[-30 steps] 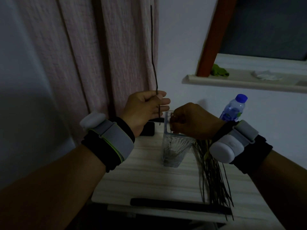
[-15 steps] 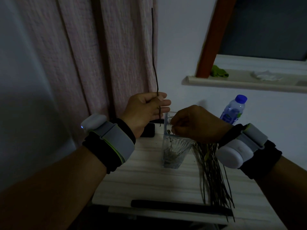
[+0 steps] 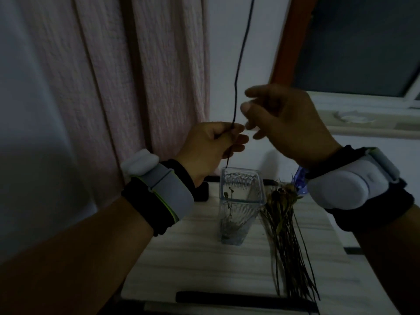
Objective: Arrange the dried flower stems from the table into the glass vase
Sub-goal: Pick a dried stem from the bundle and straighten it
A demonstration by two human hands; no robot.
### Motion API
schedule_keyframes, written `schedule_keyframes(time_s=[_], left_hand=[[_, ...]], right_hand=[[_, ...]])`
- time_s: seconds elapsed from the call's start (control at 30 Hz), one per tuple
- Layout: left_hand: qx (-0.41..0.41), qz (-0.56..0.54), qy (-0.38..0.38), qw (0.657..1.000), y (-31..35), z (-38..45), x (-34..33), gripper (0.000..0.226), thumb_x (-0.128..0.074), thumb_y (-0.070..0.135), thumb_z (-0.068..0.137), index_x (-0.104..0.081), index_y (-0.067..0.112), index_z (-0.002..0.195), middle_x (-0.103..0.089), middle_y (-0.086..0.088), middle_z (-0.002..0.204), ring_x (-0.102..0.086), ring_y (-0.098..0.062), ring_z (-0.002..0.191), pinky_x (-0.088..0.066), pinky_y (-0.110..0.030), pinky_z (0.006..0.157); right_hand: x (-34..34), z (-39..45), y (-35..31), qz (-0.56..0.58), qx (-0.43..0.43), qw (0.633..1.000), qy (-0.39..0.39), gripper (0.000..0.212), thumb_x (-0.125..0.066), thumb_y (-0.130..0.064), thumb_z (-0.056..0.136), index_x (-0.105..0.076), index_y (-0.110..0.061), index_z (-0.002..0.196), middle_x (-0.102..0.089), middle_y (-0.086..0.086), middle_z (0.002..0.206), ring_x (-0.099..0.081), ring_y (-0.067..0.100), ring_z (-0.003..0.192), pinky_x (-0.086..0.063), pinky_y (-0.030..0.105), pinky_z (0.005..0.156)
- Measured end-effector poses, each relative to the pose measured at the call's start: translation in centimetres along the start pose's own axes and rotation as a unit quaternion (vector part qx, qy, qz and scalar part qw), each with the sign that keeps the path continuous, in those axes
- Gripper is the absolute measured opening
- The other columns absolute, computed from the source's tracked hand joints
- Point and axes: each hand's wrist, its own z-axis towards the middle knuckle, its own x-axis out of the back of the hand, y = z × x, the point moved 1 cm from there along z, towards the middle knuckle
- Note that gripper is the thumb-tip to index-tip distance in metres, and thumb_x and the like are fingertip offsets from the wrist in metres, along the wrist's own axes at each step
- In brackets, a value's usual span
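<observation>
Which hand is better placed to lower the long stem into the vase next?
Left, most likely. The left hand already pinches the stem, whose lower tip hangs just above the vase rim. The right hand is open, empty and higher up.

A clear, ribbed, square-sided glass vase (image 3: 241, 204) is standing upright on the table, holding a few short dried sprigs. Just to its right, a bundle of thin, dark dried flower stems (image 3: 289, 246) is lying flat, heads pointing far, cut ends near. One long, slender dark stem (image 3: 239, 64) is rising nearly vertical, its lower tip hanging just above the vase's far left corner.
</observation>
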Motion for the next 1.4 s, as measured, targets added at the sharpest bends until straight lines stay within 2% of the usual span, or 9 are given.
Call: schedule_keyframes(time_s=[0.3, 0.4, 0.6, 0.8, 0.87, 1.0, 1.1, 1.27, 1.4], left_hand=[[-0.017, 0.039, -0.037, 0.998, 1.1, 0.1, -1.9, 0.024, -0.052, 0.013, 0.099, -0.063, 0.005, 0.118, -0.072, -0.014, 0.106, -0.07, -0.023, 0.093, -0.054, -0.036, 0.089], [-0.006, 0.043, -0.042, 0.998, 0.7, 0.1, -2.1, 0.025, -0.054, 0.012, 0.098, -0.062, 0.004, 0.12, -0.07, -0.015, 0.111, -0.069, -0.02, 0.093, -0.054, -0.033, 0.088], [0.003, 0.057, 0.0, 0.998, -1.2, 0.1, -0.9, 0.032, -0.062, 0.017, 0.094, -0.06, 0.013, 0.125, -0.069, -0.005, 0.117, -0.07, -0.018, 0.098, -0.055, -0.031, 0.087], [0.025, 0.043, 0.042, 0.998, -2.6, -0.2, 1.1, 0.027, -0.062, 0.015, 0.093, -0.063, 0.014, 0.12, -0.072, -0.003, 0.109, -0.071, -0.02, 0.095, -0.057, -0.032, 0.086], [0.031, 0.049, 0.047, 0.997, -2.8, -0.3, 1.3, 0.025, -0.063, 0.015, 0.092, -0.065, 0.015, 0.118, -0.073, -0.003, 0.106, -0.071, -0.018, 0.092, -0.057, -0.034, 0.087], [0.034, 0.063, 0.049, 0.996, -3.5, -0.5, 1.6, 0.024, -0.064, 0.015, 0.091, -0.067, 0.016, 0.115, -0.073, -0.002, 0.103, -0.071, -0.014, 0.086, -0.058, -0.034, 0.083], [0.033, 0.065, 0.045, 0.996, -4.1, -0.8, 1.8, 0.022, -0.064, 0.014, 0.091, -0.067, 0.015, 0.113, -0.073, -0.004, 0.101, -0.069, -0.011, 0.08, -0.058, -0.028, 0.077], [0.036, 0.062, 0.042, 0.996, -4.9, -1.1, 1.9, 0.015, -0.064, 0.013, 0.091, -0.067, 0.024, 0.102, -0.074, 0.001, 0.099, -0.07, -0.011, 0.079, -0.058, -0.023, 0.072], [0.041, 0.059, 0.049, 0.996, -5.4, -1.2, 2.2, 0.017, -0.059, 0.011, 0.094, -0.067, 0.018, 0.107, -0.074, 0.001, 0.098, -0.069, -0.011, 0.077, -0.058, -0.025, 0.073]], right_hand=[[1.4, 1.6, -1.9, -0.013, 0.056, 0.997, 0.046, 0.021, -0.056, -0.021, 0.098, -0.065, -0.01, 0.113, -0.072, -0.003, 0.094, -0.068, 0.007, 0.066, -0.055, 0.02, 0.058], [1.6, 1.4, -1.6, -0.014, 0.049, 0.998, 0.038, 0.018, -0.056, -0.019, 0.098, -0.065, -0.011, 0.111, -0.073, -0.004, 0.093, -0.067, 0.005, 0.066, -0.056, 0.02, 0.06], [0.7, 0.0, 1.1, -0.026, 0.01, 1.0, 0.008, 0.018, -0.057, -0.016, 0.098, -0.067, -0.007, 0.109, -0.072, -0.002, 0.089, -0.067, 0.005, 0.065, -0.052, 0.015, 0.056], [-1.9, -1.9, 4.9, -0.039, -0.049, 0.994, -0.09, 0.011, -0.06, -0.009, 0.095, -0.068, -0.007, 0.101, -0.074, 0.002, 0.085, -0.069, 0.008, 0.065, -0.051, 0.012, 0.056], [-2.7, -2.3, 6.0, -0.051, -0.063, 0.988, -0.131, 0.01, -0.061, -0.007, 0.094, -0.069, -0.006, 0.1, -0.075, 0.007, 0.086, -0.07, 0.004, 0.065, -0.052, 0.013, 0.058], [-3.9, -2.7, 7.2, -0.115, -0.052, 0.974, -0.188, 0.01, -0.063, -0.01, 0.092, -0.073, -0.009, 0.096, -0.076, 0.004, 0.087, -0.071, 0.005, 0.072, -0.06, 0.027, 0.073], [-4.4, -2.8, 7.5, -0.155, -0.047, 0.962, -0.219, 0.013, -0.062, -0.008, 0.091, -0.075, -0.007, 0.093, -0.075, 0.005, 0.085, -0.071, 0.011, 0.074, -0.059, 0.03, 0.076], [-5.1, -2.9, 8.0, -0.167, -0.083, 0.946, -0.266, 0.011, -0.064, -0.011, 0.091, -0.074, -0.007, 0.093, -0.075, 0.003, 0.082, -0.071, 0.007, 0.07, -0.055, 0.014, 0.069], [-5.5, -2.9, 8.2, -0.186, -0.094, 0.934, -0.291, 0.013, -0.062, -0.01, 0.09, -0.074, -0.004, 0.088, -0.076, 0.004, 0.081, -0.071, 0.005, 0.07, -0.058, 0.021, 0.073]])
